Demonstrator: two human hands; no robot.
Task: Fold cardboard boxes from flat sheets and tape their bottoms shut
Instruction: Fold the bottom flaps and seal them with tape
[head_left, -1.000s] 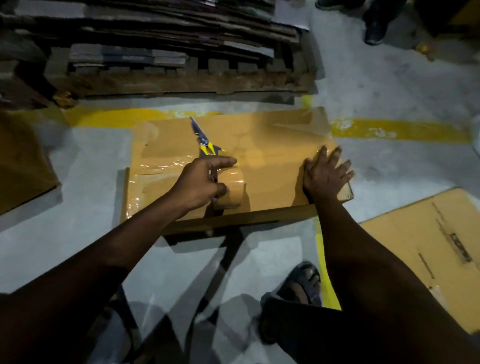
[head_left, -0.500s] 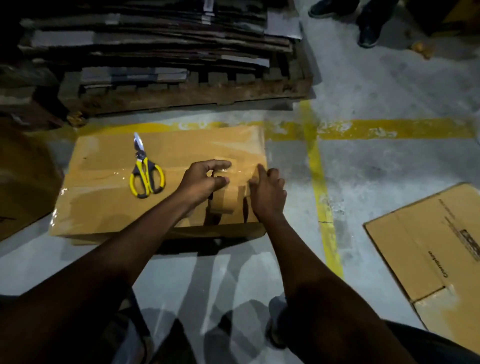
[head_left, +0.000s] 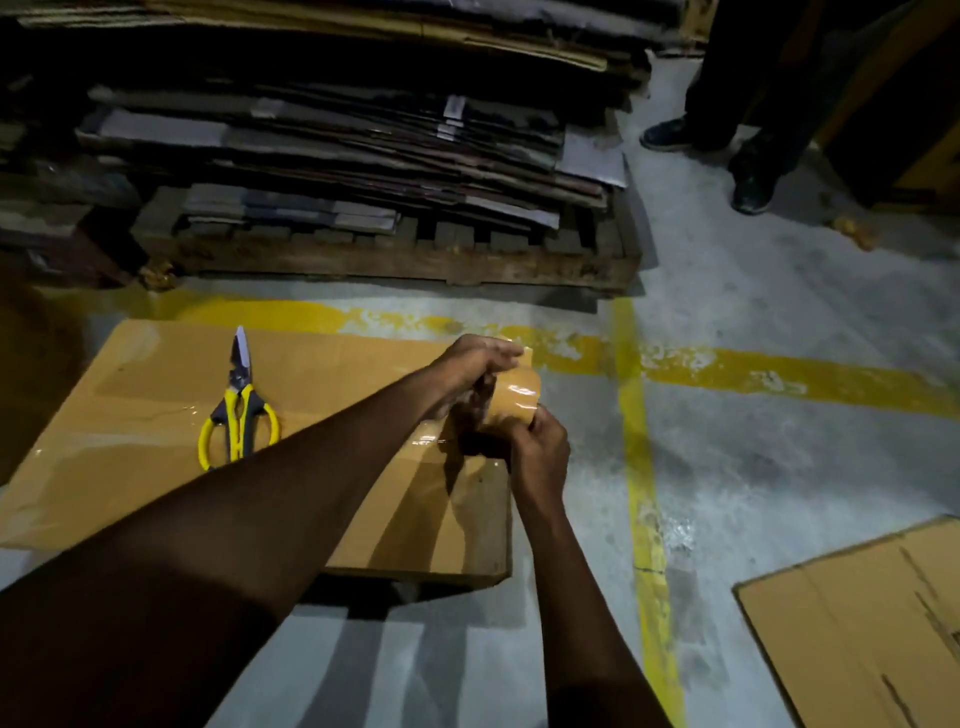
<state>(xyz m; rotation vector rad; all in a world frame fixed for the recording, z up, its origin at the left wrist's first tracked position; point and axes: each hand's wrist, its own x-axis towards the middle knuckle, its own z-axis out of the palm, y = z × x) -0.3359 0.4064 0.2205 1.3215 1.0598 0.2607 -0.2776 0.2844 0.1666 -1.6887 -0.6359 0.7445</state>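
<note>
Nearest, to the right of the box (head_left: 130, 467), one flat sheet (head_left: 857, 623) of cardboard lies on the floor (head_left: 779, 467). It has dark print, too blurred to read. The box itself is one brown carton lying low on the floor, with shiny clear tape across its top. On the left part of the box rests one pair of scissors (head_left: 239, 410) with yellow handles, blades pointing away. Over the far right corner of the box, both hands hold one brown tape roll (head_left: 514, 400). The left hand (head_left: 478, 361) grips it from above, and the right hand (head_left: 540, 452) grips it from the near side. Beyond the box, two yellow lines (head_left: 636, 467) cross on the floor. Farther behind the box stands one wooden pallet (head_left: 395, 260) with a stack (head_left: 337, 140) of flat cardboard. Far right of the box are two dark shoes (head_left: 753, 192) of another person.
</note>
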